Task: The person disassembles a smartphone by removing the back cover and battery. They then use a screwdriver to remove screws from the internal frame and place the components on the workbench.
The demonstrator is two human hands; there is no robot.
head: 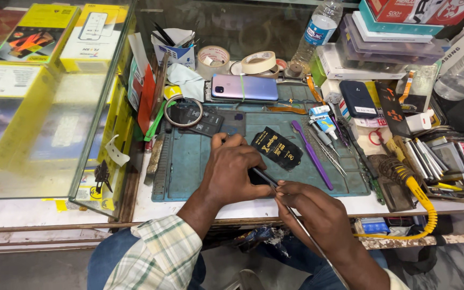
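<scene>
Pressing down on the blue-green rubber work mat (200,172), the left hand (232,169) lies palm down, fingers curled over a small dark flat part (258,176), mostly hidden, possibly a phone component. Right hand (312,207) comes in from lower right, wrist bent, thumb and fingers pinched on thin metal tweezers (267,177) whose tip meets the part at the left fingertips. Just beyond: black flat battery with gold print (276,149), purple plastic pry tool (311,154), lilac phone lying back up (245,87).
</scene>
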